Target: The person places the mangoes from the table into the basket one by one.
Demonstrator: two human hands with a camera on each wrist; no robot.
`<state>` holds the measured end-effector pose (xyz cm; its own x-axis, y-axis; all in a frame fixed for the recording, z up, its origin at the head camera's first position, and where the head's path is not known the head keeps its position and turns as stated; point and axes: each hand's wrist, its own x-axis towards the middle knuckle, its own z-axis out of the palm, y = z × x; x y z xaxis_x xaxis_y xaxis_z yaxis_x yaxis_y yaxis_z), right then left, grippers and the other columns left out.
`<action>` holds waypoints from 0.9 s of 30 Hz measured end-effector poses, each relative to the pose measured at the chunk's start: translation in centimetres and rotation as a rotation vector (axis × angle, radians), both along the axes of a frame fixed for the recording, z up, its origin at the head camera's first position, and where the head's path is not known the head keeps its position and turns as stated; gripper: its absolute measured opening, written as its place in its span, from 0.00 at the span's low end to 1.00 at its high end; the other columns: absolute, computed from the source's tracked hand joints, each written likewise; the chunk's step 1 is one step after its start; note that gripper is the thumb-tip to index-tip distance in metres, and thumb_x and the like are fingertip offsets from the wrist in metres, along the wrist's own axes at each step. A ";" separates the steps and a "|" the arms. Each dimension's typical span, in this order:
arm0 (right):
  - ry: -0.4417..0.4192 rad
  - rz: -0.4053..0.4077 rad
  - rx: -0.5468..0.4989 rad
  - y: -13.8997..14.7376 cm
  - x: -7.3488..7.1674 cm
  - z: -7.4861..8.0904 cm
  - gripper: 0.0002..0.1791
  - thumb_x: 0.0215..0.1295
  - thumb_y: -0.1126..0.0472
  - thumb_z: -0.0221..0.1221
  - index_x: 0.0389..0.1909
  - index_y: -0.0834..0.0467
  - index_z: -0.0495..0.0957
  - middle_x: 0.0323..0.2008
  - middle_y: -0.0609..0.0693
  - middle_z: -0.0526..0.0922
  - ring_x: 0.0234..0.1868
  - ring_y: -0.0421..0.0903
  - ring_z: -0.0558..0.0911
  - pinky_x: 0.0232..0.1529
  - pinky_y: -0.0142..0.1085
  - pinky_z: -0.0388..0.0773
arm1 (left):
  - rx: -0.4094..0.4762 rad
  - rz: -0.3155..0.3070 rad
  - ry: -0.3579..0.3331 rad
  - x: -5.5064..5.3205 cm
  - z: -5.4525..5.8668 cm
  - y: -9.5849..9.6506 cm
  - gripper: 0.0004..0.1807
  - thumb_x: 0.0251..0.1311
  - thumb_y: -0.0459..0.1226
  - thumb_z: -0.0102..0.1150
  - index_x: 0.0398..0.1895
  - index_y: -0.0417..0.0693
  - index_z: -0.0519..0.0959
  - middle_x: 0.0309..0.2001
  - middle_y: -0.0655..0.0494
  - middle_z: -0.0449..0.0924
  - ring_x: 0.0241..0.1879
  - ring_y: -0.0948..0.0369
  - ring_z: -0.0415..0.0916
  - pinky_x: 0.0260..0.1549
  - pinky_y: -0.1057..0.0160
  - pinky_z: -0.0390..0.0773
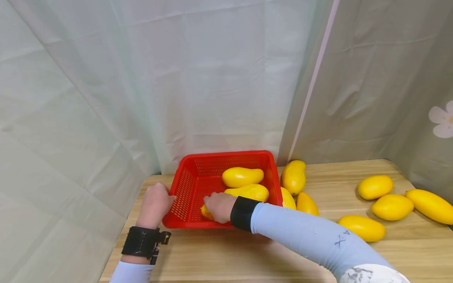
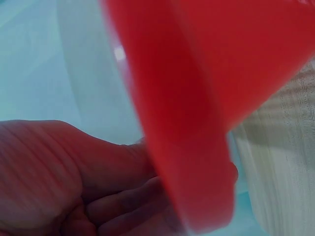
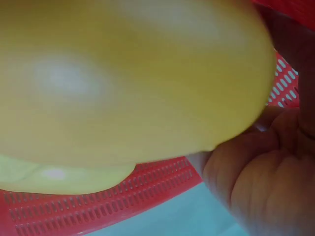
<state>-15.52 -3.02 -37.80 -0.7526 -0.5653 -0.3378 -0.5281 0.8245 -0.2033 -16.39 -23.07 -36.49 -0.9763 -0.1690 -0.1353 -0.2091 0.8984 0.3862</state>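
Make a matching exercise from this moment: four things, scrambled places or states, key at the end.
Column one
1. Left hand
2. Right hand
3. Basket
4. Flower

Column two
A. Red, with perforated walls
B. On the curtain, at the far right of the head view
C. Holding a yellow fruit low inside the container
D. Gripping the container's rim on its left side

Pairs: 1-D, 2-C, 3-A, 4-B

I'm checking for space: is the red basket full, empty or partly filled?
Partly filled: the red basket holds at least two yellow fruits, the right hand grips another fruit, and bare floor shows inside.
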 end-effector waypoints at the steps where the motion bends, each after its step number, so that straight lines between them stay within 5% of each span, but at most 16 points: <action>1: -0.011 0.002 0.004 0.0 0.0 0.0 0.39 0.48 0.52 0.70 0.62 0.49 0.65 0.45 0.47 0.78 0.39 0.43 0.74 0.54 0.36 0.75 | 0.000 -0.002 0.001 0.0 0.0 0.0 0.11 0.52 0.34 0.64 0.37 0.34 0.81 0.26 0.44 0.81 0.18 0.59 0.76 0.18 0.62 0.80; 10: -0.007 0.011 0.031 0.0 0.0 0.0 0.38 0.49 0.52 0.69 0.62 0.48 0.66 0.43 0.47 0.78 0.37 0.43 0.74 0.50 0.34 0.76 | 0.005 -0.015 0.010 0.1 0.3 0.0 0.11 0.52 0.33 0.64 0.37 0.34 0.81 0.26 0.45 0.80 0.18 0.59 0.75 0.19 0.62 0.80; 17: 0.038 0.023 0.045 0.4 -0.1 -0.1 0.27 0.48 0.51 0.70 0.50 0.49 0.73 0.35 0.46 0.78 0.34 0.42 0.74 0.45 0.32 0.75 | -0.013 -0.020 0.024 0.2 0.6 0.2 0.09 0.53 0.33 0.62 0.34 0.33 0.81 0.23 0.45 0.79 0.18 0.59 0.75 0.15 0.64 0.77; 27: 0.014 0.018 0.035 1.0 -0.2 0.1 0.25 0.47 0.48 0.69 0.47 0.47 0.74 0.32 0.44 0.77 0.31 0.42 0.74 0.40 0.31 0.74 | -0.010 -0.008 0.005 0.4 0.9 0.5 0.10 0.53 0.33 0.62 0.35 0.33 0.80 0.24 0.44 0.80 0.18 0.58 0.76 0.15 0.63 0.78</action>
